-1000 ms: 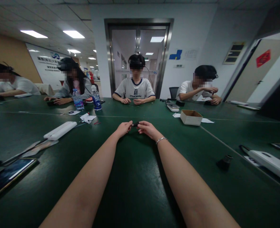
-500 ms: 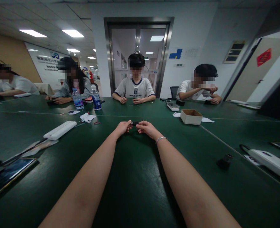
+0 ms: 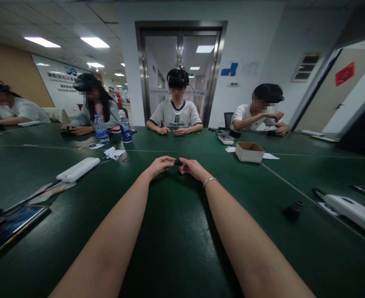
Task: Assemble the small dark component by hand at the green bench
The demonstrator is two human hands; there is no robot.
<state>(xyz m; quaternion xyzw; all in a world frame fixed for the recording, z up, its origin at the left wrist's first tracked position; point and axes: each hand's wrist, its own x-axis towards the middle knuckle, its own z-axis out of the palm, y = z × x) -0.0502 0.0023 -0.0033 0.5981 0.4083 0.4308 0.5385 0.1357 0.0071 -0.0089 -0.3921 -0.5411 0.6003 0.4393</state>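
Observation:
Both my arms stretch out over the dark green table (image 3: pixel 176 231). My left hand (image 3: pixel 159 165) and my right hand (image 3: pixel 193 168) meet far out near the table's middle. Between their fingertips is a small black object (image 3: pixel 177 162), pinched from both sides just above the tabletop. The fingers of both hands are curled round it. It is too small to name. A thin silver bracelet (image 3: pixel 210 181) circles my right wrist.
A white power strip (image 3: pixel 78 169) lies left, a tablet (image 3: pixel 8 229) at the near left. An open cardboard box (image 3: pixel 249 152) sits right of centre, a small black cone-shaped item (image 3: pixel 292 210) and another white strip (image 3: pixel 352 212) at right. Several people sit round the far side with water bottles (image 3: pixel 101 129).
My left fingers have curled further over the small black object, hiding more of it. Both hands stay at the same spot.

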